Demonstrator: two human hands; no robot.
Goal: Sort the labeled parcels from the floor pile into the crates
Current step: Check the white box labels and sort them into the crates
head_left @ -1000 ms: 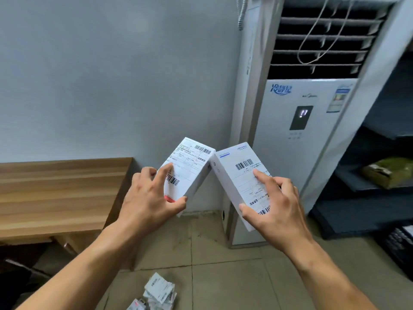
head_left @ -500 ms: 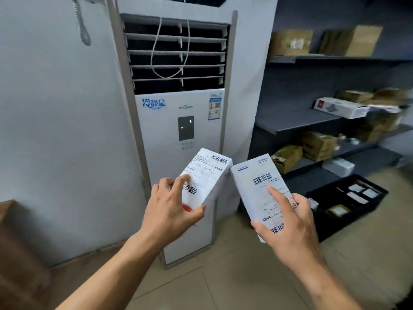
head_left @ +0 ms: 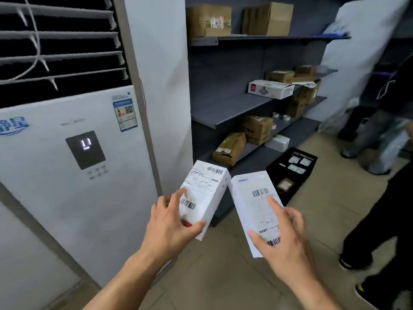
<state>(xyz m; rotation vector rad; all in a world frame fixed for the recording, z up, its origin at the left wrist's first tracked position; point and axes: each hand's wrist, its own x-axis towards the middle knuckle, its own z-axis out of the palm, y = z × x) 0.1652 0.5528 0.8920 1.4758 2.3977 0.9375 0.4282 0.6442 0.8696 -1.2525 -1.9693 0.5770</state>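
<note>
I hold two white labeled parcels side by side at chest height. My left hand grips the left white box at its lower end, index finger across the label. My right hand holds the right white box from below and behind, with its index finger on the label under the barcode. A black crate stands on the floor by the shelf foot, beyond the boxes, with several small labeled parcels inside.
A tall white floor air conditioner fills the left. Grey shelving with cardboard boxes runs along the back. A person in dark trousers stands at the right edge, and another blurred figure is farther back. Tiled floor lies between.
My view has swung right, from the wooden bench and floor pile past the air conditioner to the shelves and crate. Both hands keep their boxes; people have come into view at right.
</note>
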